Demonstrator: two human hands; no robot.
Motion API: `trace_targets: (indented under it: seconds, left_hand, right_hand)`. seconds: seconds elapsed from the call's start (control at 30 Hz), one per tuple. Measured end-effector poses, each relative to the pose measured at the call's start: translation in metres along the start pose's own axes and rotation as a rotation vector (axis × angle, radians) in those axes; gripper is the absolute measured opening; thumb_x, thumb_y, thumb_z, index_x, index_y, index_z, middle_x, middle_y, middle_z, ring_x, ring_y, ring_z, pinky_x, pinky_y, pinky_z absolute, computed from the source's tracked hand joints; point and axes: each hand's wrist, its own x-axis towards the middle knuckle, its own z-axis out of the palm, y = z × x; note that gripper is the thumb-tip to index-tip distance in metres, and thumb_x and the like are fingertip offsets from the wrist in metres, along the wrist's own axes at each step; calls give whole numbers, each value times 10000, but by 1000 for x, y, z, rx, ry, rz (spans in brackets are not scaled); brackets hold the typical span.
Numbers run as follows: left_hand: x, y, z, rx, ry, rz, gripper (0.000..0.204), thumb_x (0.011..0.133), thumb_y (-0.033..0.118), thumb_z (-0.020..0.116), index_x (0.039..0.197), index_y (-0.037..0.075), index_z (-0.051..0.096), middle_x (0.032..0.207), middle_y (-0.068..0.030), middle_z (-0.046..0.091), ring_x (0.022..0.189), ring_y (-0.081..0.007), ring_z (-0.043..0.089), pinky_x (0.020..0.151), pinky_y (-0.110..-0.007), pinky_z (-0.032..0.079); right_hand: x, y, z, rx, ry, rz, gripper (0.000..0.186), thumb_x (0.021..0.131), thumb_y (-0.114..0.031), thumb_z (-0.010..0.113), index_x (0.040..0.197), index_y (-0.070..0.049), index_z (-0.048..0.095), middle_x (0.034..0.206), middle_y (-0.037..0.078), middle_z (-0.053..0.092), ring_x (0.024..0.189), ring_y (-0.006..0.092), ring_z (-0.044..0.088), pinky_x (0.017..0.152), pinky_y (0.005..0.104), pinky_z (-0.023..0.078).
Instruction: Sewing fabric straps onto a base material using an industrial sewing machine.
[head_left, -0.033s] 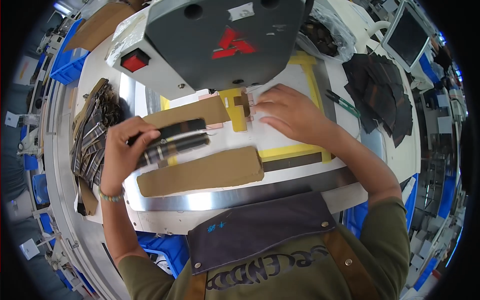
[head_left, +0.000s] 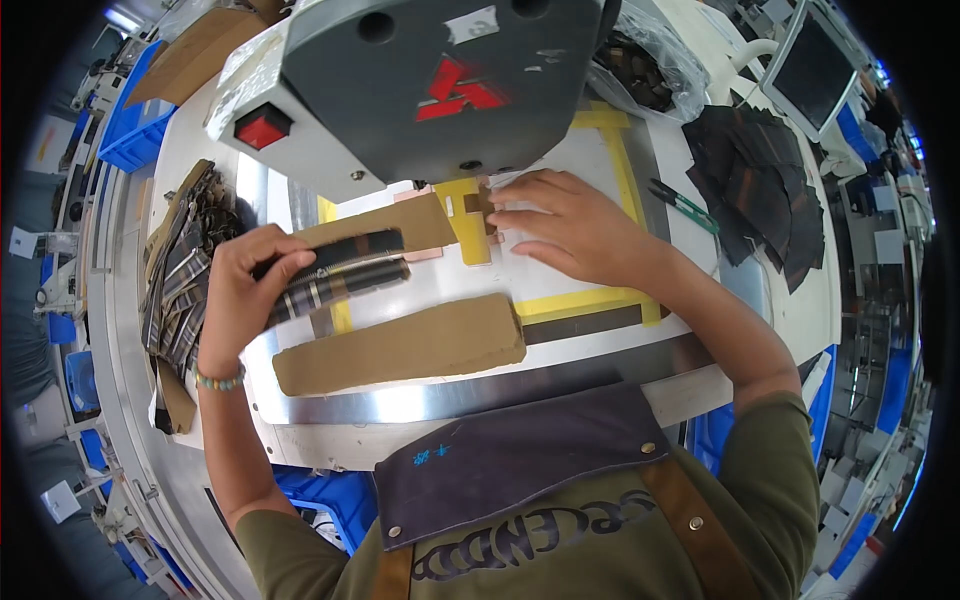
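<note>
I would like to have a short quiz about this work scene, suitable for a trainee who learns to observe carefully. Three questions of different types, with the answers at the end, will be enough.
1. Which hand holds the zippered plaid fabric?
2. True or false: the green tool lies to the right of the right hand.
3. What colour is the switch on the machine?
A) Green
B) Red
C) Blue

Key:
1. The left hand.
2. True.
3. B) Red.
</note>
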Motion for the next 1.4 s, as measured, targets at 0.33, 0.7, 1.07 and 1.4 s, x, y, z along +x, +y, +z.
trace_targets:
  seconds: [0.33,0.7,1.07,1.4]
  left_hand:
    - [68,-41,55,-213,-33,-96,281,1001,126,837,1201,-55,758,1077,-71,813,951,-125,705,874,-326,580]
    - [70,-56,68,-228,-57,-109,323,974,199,882,1171,-32,774,1034,-57,802,910,-141,704,824,-330,582]
    - [45,0,111,537,187,456,355,944,51,794,1296,19,767,1222,-145,783,1034,-358,730,918,-467,558]
    - [2,30,135,462,-112,265,800,937,293,820,1587,-74,531,1754,-190,422,1591,-458,387,1282,-558,360]
  right_hand:
    - [-5,21,14,-47,-121,-185,337,1031,-316,740,1325,-156,776,1610,87,600,1546,323,473,1273,514,377]
    - [-3,22,13,-39,-93,-207,348,1027,-313,740,1327,-141,778,1590,94,616,1536,312,487,1276,515,379]
    - [-14,21,12,-71,-71,-181,383,988,-247,767,1349,-120,756,1580,89,624,1483,308,543,1285,523,396]
    - [-15,20,12,-40,-46,-126,410,986,-269,773,1374,-136,759,1581,84,626,1473,314,548,1300,530,383]
